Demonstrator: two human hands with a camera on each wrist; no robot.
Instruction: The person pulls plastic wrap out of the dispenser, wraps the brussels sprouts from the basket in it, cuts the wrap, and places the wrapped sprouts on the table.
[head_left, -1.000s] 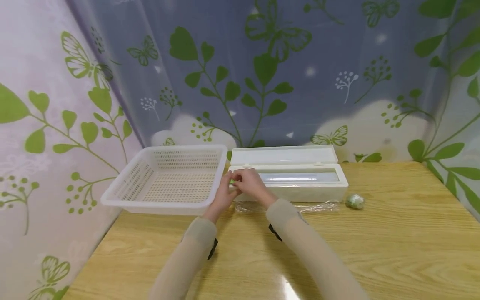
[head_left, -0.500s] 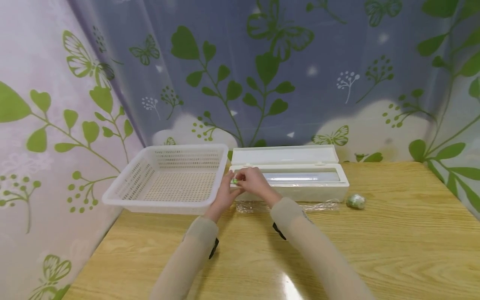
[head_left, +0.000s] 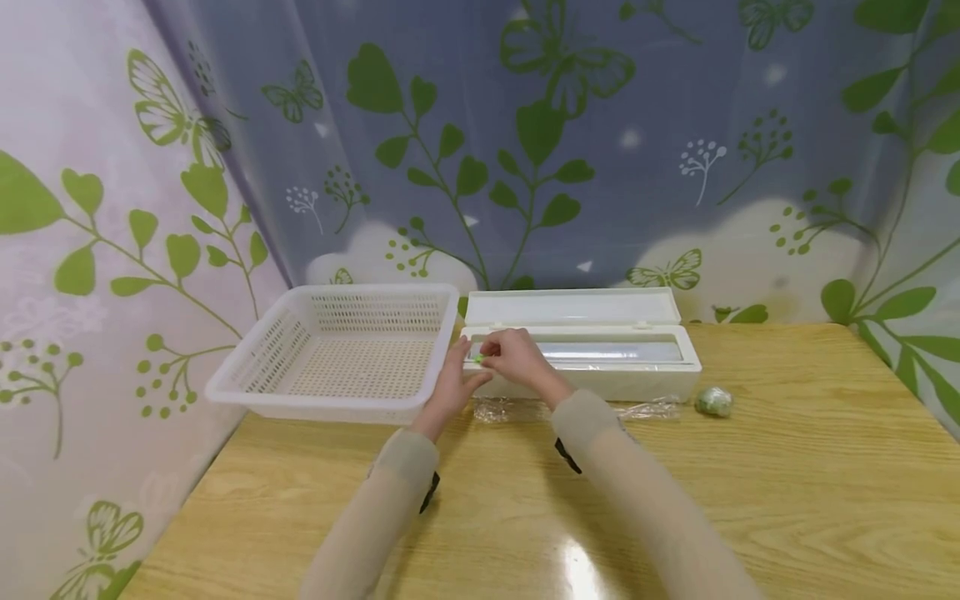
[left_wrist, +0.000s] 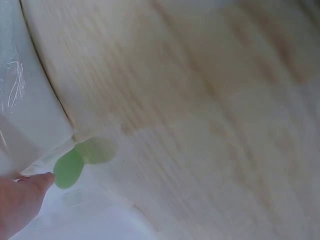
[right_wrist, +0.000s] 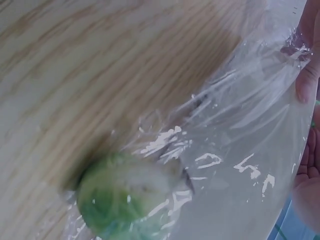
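In the head view, a white cling film dispenser (head_left: pixel 585 385) stands on the table with its lid (head_left: pixel 573 308) raised and a roll of film (head_left: pixel 611 352) inside. My right hand (head_left: pixel 517 357) pinches a small green slide cutter (head_left: pixel 478 359) near the left end of its front edge. My left hand (head_left: pixel 450 385) presses the box's left end, fingers straight at the side and thumb on the front. Loose cling film (head_left: pixel 504 409) hangs over the front onto the table. A film-wrapped green and white ball (head_left: pixel 714 402) lies off the right end, blurred and large in the right wrist view.
A white perforated plastic basket (head_left: pixel 330 408) stands left of the dispenser, its right rim close to my left hand. Behind the wooden table (head_left: pixel 495 517) hangs a patterned curtain (head_left: pixel 450 100). The table's left edge runs below the basket.
My right hand has slid a little to the right along the front edge with the green slide cutter. The left hand stays at the box's left end.
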